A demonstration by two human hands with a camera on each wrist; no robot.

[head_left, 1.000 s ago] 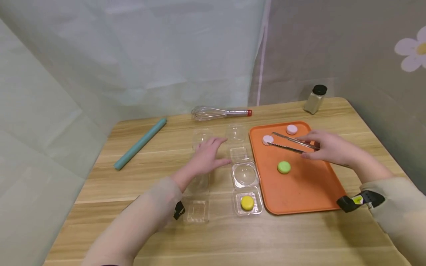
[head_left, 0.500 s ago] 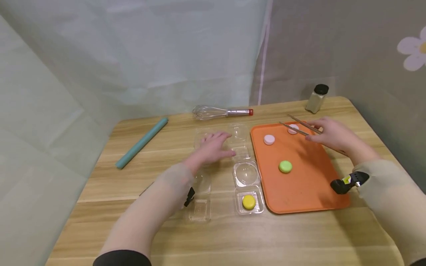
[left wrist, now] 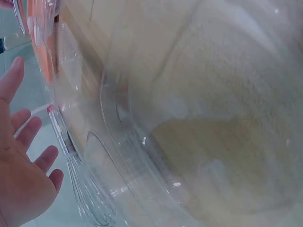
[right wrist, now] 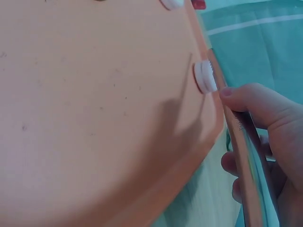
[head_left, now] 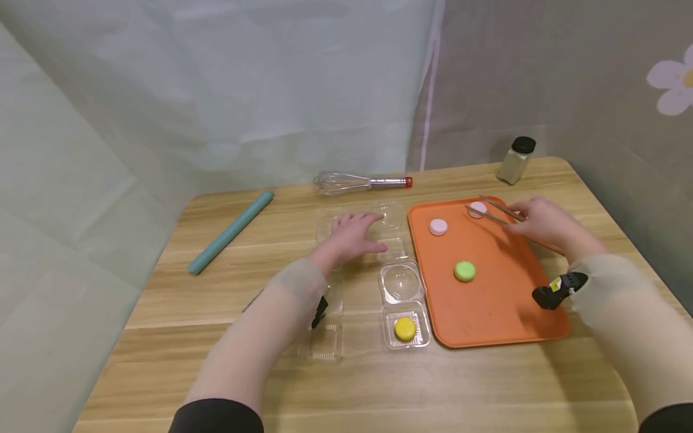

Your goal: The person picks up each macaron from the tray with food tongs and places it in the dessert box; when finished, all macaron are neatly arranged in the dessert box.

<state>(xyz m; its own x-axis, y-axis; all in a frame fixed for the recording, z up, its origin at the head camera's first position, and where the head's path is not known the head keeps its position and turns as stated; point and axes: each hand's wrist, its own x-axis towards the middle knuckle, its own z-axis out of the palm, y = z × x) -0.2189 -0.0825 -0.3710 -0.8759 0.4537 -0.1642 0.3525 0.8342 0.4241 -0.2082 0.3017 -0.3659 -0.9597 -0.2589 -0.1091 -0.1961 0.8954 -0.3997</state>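
Observation:
My right hand point(head_left: 524, 215) grips metal tongs point(head_left: 494, 210) over the far right corner of the orange tray point(head_left: 489, 310). The tongs' tips lie next to the far pink macaron point(head_left: 477, 208). In the right wrist view the tongs point(right wrist: 244, 156) run under my thumb beside that macaron point(right wrist: 206, 76). A second pink macaron point(head_left: 438, 227) and a green one point(head_left: 464, 271) lie on the tray. My left hand point(head_left: 357, 231) rests flat, fingers straight, on an open clear plastic box point(head_left: 388, 246). In the left wrist view its fingers point(left wrist: 21, 137) are spread beside clear plastic point(left wrist: 142, 142).
A yellow macaron point(head_left: 405, 329) sits in an open clear box point(head_left: 400, 285) left of the tray. Another clear box point(head_left: 323, 343) lies under my left forearm. A whisk point(head_left: 352, 181), a teal rod point(head_left: 230, 233) and a spice jar point(head_left: 514, 160) lie along the far edge of the table.
My right hand has carried the tongs from the near pink macaron toward the far right corner of the tray. My left hand has slid slightly farther onto the clear box.

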